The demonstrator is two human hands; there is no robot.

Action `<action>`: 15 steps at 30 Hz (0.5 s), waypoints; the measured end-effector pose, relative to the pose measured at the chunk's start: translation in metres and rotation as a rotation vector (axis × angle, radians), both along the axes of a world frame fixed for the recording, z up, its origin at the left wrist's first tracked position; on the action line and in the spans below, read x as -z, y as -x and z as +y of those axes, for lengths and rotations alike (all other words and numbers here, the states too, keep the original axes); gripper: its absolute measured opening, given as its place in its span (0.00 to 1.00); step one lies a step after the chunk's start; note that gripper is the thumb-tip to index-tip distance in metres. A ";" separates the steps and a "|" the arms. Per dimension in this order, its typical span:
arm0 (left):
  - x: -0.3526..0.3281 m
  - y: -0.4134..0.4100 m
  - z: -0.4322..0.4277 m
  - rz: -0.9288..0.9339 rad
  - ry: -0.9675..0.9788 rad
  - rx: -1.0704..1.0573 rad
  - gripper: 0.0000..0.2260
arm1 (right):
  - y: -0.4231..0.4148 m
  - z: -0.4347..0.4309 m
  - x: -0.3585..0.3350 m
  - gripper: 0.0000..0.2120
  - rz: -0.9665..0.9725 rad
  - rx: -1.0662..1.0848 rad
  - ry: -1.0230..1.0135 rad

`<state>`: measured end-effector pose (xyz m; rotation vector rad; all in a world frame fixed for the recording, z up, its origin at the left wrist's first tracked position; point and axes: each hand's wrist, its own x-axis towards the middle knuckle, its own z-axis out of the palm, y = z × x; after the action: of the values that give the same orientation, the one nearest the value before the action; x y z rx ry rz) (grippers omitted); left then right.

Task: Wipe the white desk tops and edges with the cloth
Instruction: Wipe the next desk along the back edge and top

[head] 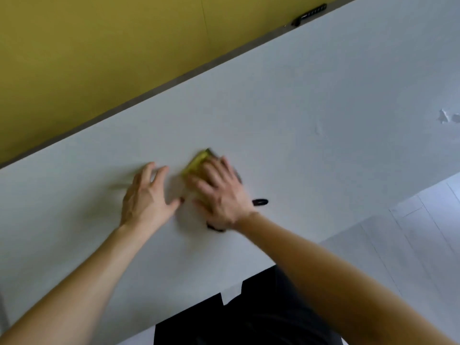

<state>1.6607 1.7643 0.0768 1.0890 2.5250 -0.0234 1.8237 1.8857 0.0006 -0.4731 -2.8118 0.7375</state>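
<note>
From the head view I find the work in the wiping stage, on the top of the white desk (323,95). The cloth (196,161), yellow-green and folded small, lies flat on the desk near the middle of the frame. The right hand (219,192) presses down on it and covers most of it, so only its far corner shows. The fingers (211,170) of that hand are straight and spread over the fabric, not curled round it. The left hand (146,195) rests palm-down on bare desk just beside the cloth, its fingers (148,170) likewise spread. Both hands are blurred, which I take as motion, though I cannot tell its direction. A small black oval item (260,202) lies on the top close to the right wrist, and a second dark object (216,229) is partly hidden under that wrist; I cannot identify either. Pale marks (445,117) show far to the right. In my judgement the top is only partly done, since wide areas to either side lie well apart from the cloth. The far edge (174,79) against the yellow panel (99,46) and the near edge (298,247) are not yet under it. The next move calls for even downward pressure and a long pass outward — steering round or lifting the black items rather than dragging them along.
</note>
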 end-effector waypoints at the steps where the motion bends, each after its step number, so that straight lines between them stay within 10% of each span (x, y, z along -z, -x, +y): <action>1: 0.001 -0.009 -0.006 -0.018 0.031 0.024 0.48 | -0.006 -0.013 -0.004 0.28 -0.020 -0.179 0.003; 4: 0.000 -0.031 -0.015 -0.036 0.198 0.098 0.65 | -0.031 0.043 -0.005 0.33 -0.051 -0.395 -0.077; 10: 0.000 -0.063 -0.004 -0.015 0.364 0.079 0.79 | -0.097 0.247 0.003 0.32 -0.062 0.375 -0.077; 15: 0.003 -0.064 -0.004 -0.006 0.378 0.074 0.80 | -0.064 0.154 0.000 0.38 -0.085 0.601 -0.004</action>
<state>1.7248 1.7607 0.0742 1.0201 2.3424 -0.4946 1.8874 2.0394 0.0004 -1.2916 -2.5135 0.5829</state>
